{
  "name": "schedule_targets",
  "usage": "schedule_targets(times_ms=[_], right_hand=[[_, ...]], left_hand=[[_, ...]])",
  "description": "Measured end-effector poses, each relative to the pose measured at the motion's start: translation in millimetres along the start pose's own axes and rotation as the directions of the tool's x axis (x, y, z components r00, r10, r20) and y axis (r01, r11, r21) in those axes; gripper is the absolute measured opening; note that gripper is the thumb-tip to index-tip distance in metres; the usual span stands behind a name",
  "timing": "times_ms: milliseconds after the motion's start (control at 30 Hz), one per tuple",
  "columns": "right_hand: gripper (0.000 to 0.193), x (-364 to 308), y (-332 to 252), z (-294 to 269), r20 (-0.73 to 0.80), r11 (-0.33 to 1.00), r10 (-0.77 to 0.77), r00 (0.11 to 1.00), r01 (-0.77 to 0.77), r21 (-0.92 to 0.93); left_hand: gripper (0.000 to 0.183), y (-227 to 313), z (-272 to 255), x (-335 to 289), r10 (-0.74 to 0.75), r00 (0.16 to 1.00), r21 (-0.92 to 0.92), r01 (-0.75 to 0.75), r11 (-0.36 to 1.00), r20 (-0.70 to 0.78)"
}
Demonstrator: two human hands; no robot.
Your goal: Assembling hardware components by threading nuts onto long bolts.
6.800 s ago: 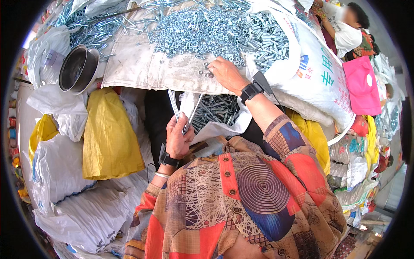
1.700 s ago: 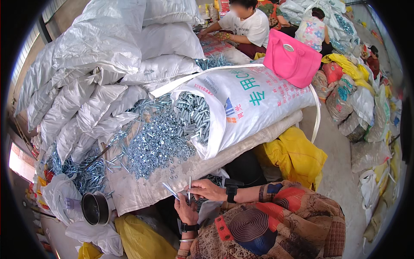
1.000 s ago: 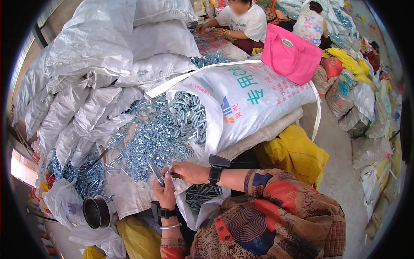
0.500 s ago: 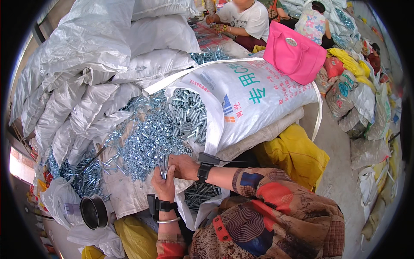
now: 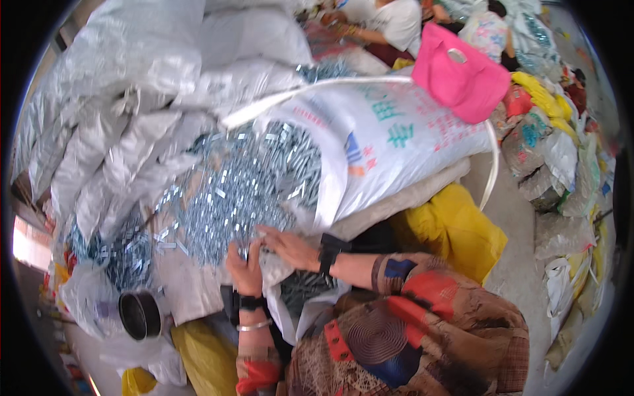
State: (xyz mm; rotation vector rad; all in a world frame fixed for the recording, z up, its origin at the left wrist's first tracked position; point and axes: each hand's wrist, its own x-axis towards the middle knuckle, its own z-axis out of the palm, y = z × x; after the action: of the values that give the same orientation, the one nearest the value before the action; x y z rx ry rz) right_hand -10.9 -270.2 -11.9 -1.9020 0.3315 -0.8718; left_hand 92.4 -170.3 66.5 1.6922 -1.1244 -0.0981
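My left hand (image 5: 245, 274) is closed near the front of a heap of small zinc-coloured nuts (image 5: 221, 211). A blurred metal glint shows between its thumb and fingers, apparently the thin metal bolts seen there a moment earlier. My right hand (image 5: 292, 251) lies just beside it, fingers stretched out toward the heap's near edge, with nothing visible in them. Behind the nuts, short metal sleeves (image 5: 297, 162) spill from the mouth of a white woven sack (image 5: 376, 132). Below my wrists, an open white bag holds dark bolts (image 5: 304, 290). Motion blurs the small parts.
A pink handbag (image 5: 456, 76) sits on the woven sack. Stuffed white sacks (image 5: 132, 59) are stacked at the left, with loose bolts (image 5: 125, 257) below and a dark round tin (image 5: 140, 315) nearby. A yellow sack (image 5: 452, 228) lies right. Other people (image 5: 396, 26) sit at the back.
My right hand has moved slightly right, away from the bolts at my left hand, and its fingers have straightened. My left hand has shifted slightly left. The view has tilted and blurred.
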Motion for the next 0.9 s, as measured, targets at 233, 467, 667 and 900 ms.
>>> schedule_targets(times_ms=[233,467,667,900], right_hand=[[0.062,23.3,-2.3,-13.3,-0.066,0.915,0.165,0.984,-0.127,0.383],[0.060,24.1,-6.2,-16.7,0.028,0.916,0.204,0.979,-0.201,0.348],[0.062,17.9,5.0,-18.2,0.005,0.909,0.262,0.965,-0.249,0.336],[0.072,17.9,-1.0,-14.8,0.071,0.867,0.371,0.926,-0.372,0.330]], left_hand=[[0.024,-15.2,10.4,17.1,-0.052,0.999,0.037,0.052,0.998,-0.017],[0.021,-7.5,5.8,11.7,-0.094,0.995,-0.042,0.093,0.995,-0.025],[0.022,-13.9,8.3,5.5,-0.021,1.000,0.063,0.022,0.998,-0.022],[0.021,-10.8,3.7,6.0,-0.033,0.999,0.037,0.033,0.999,-0.022]])
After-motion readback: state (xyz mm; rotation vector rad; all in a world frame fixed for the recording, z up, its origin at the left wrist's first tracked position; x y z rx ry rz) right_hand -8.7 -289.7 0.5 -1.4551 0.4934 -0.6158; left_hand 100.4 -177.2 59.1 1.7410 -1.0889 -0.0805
